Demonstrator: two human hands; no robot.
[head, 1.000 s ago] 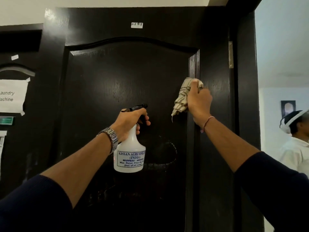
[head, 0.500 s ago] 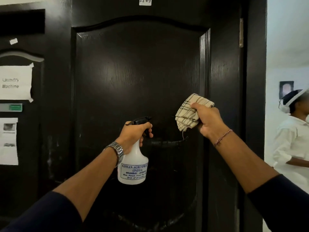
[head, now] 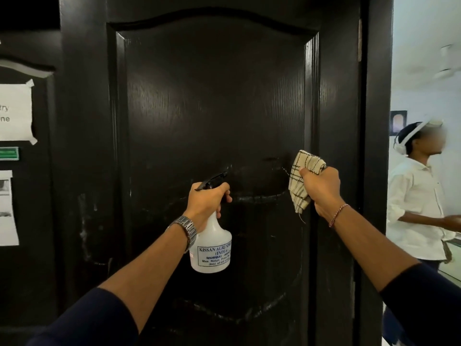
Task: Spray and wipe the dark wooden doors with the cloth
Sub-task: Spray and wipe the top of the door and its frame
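Against the dark wooden door (head: 214, 108), the right hand (head: 321, 191) grips the cloth (head: 303, 181) mid-wipe at the panel's right edge. The left hand (head: 208, 203) holds the spray bottle (head: 212, 248); the next move probably calls for wiping lower.

Paper notice (head: 15, 112) cut by left edge, bystander's face blurred.

The bottle (head: 211, 248) label reads "KISSAN AGRI SPR…", "(INDIA)", "MUMBAI", then "Max. Retail Price" and "(Incl. of all…", cut off at its right. The paper (head: 15, 112) at the left edge shows only "try" and "ne".
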